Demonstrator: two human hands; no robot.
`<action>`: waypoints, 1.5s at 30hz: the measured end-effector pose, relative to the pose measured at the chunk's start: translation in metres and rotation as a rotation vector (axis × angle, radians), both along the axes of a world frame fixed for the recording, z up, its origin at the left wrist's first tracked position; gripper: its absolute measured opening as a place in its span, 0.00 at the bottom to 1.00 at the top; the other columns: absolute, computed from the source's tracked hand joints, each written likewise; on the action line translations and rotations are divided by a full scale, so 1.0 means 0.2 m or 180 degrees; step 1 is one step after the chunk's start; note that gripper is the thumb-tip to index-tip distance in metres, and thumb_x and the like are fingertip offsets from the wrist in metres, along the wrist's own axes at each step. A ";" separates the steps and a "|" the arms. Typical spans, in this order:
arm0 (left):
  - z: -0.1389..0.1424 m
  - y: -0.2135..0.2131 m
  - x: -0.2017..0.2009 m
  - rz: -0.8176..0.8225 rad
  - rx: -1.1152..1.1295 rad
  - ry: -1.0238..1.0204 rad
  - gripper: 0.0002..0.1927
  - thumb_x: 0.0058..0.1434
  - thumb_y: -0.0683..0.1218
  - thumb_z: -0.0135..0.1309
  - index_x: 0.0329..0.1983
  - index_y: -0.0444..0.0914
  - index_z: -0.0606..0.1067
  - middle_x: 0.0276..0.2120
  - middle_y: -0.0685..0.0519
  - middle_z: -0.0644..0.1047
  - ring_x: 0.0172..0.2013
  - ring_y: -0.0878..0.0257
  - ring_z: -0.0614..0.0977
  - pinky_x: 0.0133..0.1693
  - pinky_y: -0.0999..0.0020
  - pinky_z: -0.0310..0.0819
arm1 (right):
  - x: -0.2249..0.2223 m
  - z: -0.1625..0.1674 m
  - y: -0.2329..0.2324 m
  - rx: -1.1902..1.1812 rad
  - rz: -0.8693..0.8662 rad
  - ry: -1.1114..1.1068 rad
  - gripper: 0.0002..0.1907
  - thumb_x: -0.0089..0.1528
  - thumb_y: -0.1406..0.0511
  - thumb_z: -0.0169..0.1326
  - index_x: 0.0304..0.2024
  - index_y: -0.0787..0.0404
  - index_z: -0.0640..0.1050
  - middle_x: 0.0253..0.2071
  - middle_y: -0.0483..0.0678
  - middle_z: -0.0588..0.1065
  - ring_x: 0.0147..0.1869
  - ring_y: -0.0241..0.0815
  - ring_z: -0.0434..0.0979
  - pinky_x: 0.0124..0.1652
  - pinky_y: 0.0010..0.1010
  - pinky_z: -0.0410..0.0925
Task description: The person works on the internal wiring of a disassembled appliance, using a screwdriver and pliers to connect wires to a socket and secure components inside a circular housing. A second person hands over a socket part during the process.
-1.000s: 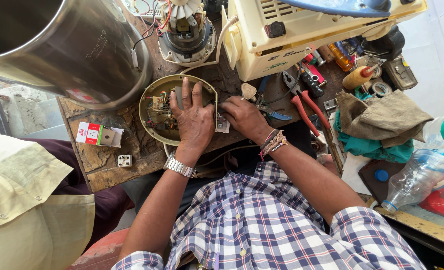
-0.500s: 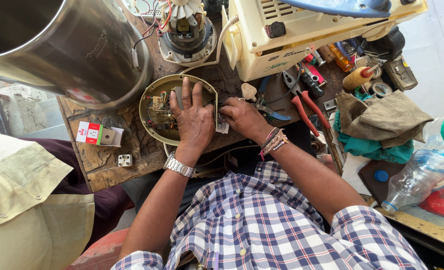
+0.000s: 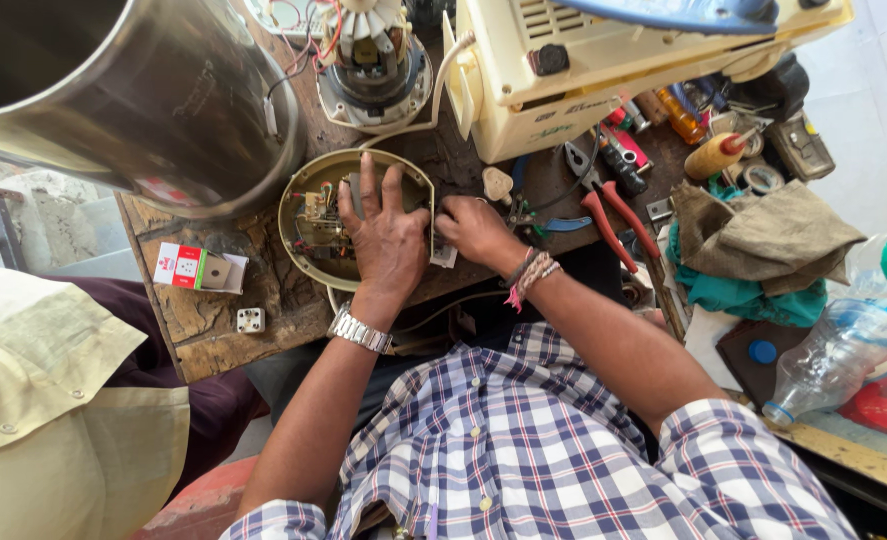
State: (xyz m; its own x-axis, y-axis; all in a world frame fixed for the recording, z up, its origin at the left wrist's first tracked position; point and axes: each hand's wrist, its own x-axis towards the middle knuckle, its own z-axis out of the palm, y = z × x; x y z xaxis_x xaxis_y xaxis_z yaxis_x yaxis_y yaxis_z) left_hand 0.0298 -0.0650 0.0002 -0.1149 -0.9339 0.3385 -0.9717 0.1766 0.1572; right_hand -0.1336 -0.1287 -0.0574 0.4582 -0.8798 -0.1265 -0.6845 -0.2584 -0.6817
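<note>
Round appliance base (image 3: 308,215) on worn wooden workbench (image 3: 213,325), opened, with wiring and small parts exposed inside; seems in the middle of repair, not closed up yet. Left hand (image 3: 388,235) spread flat over base, fingers wide, pressing it down. Right hand (image 3: 475,228) curled narrow at base's right rim, pinching something small, cannot tell what. Steel vessel (image 3: 133,95) just beside, inside hidden. Red-handled pliers (image 3: 608,215) lying near.
</note>
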 end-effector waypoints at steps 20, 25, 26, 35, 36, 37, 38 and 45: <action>-0.02 0.00 -0.01 0.0064 -0.0178 -0.0147 0.07 0.60 0.49 0.58 0.27 0.50 0.83 0.69 0.48 0.69 0.76 0.42 0.53 0.70 0.37 0.35 | -0.12 0.24 0.07 -0.2743 0.1298 0.0446 0.11 0.57 0.70 0.58 0.44 0.62 0.80 0.44 0.49 0.79 0.48 0.45 0.79 0.45 0.32 0.74; -0.01 0.01 -0.01 0.0051 -0.0165 -0.0135 0.06 0.59 0.48 0.58 0.27 0.50 0.84 0.69 0.48 0.69 0.76 0.42 0.53 0.70 0.38 0.35 | -0.13 0.25 0.06 -0.2892 0.1527 0.0329 0.13 0.57 0.68 0.55 0.44 0.66 0.79 0.41 0.51 0.78 0.46 0.46 0.78 0.43 0.32 0.73; -0.01 0.00 -0.01 0.0055 -0.0148 -0.0135 0.07 0.59 0.48 0.58 0.27 0.50 0.84 0.69 0.48 0.69 0.76 0.42 0.53 0.70 0.38 0.35 | -0.13 0.24 0.05 -0.2905 0.1555 0.0321 0.13 0.57 0.68 0.55 0.44 0.67 0.79 0.41 0.51 0.78 0.46 0.46 0.78 0.43 0.32 0.73; -0.02 0.00 -0.01 0.0076 -0.0147 -0.0086 0.06 0.59 0.49 0.59 0.26 0.52 0.83 0.69 0.48 0.68 0.76 0.42 0.53 0.70 0.38 0.34 | -0.01 0.01 -0.07 0.0384 0.0107 0.0175 0.17 0.66 0.60 0.54 0.37 0.71 0.77 0.35 0.63 0.77 0.39 0.59 0.78 0.41 0.49 0.72; -0.02 0.01 0.00 0.0072 -0.0145 -0.0052 0.06 0.59 0.50 0.59 0.27 0.51 0.84 0.69 0.48 0.68 0.76 0.42 0.53 0.70 0.38 0.34 | 0.00 0.01 -0.08 0.0648 0.0048 0.0129 0.16 0.65 0.60 0.54 0.36 0.70 0.77 0.33 0.63 0.78 0.37 0.59 0.79 0.40 0.49 0.72; -0.02 0.01 0.00 0.0052 -0.0139 -0.0007 0.06 0.60 0.50 0.59 0.28 0.51 0.84 0.69 0.47 0.68 0.76 0.42 0.52 0.71 0.38 0.34 | -0.01 0.02 -0.08 0.0916 -0.0027 0.0091 0.16 0.65 0.59 0.54 0.36 0.69 0.78 0.32 0.63 0.78 0.36 0.59 0.79 0.39 0.50 0.71; -0.02 0.01 -0.01 0.0031 -0.0152 0.0052 0.06 0.60 0.50 0.59 0.28 0.51 0.84 0.69 0.47 0.68 0.76 0.41 0.52 0.71 0.38 0.34 | -0.03 0.05 -0.09 0.1165 -0.0107 0.0065 0.16 0.64 0.59 0.54 0.35 0.69 0.78 0.31 0.62 0.79 0.35 0.60 0.80 0.38 0.50 0.71; -0.02 0.00 -0.01 0.0056 -0.0191 -0.0094 0.05 0.59 0.49 0.59 0.29 0.51 0.84 0.70 0.48 0.68 0.76 0.42 0.53 0.71 0.38 0.34 | -0.14 0.28 0.08 -0.2447 0.1088 0.0451 0.12 0.60 0.68 0.55 0.46 0.65 0.80 0.37 0.52 0.77 0.42 0.48 0.79 0.38 0.36 0.74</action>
State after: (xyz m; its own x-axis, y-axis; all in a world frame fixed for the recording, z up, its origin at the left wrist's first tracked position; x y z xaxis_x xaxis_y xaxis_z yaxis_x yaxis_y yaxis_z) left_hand 0.0277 -0.0648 -0.0034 -0.1096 -0.9140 0.3906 -0.9787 0.1678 0.1181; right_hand -0.1609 -0.1131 -0.0013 0.7391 -0.5609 0.3730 -0.5502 -0.8222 -0.1460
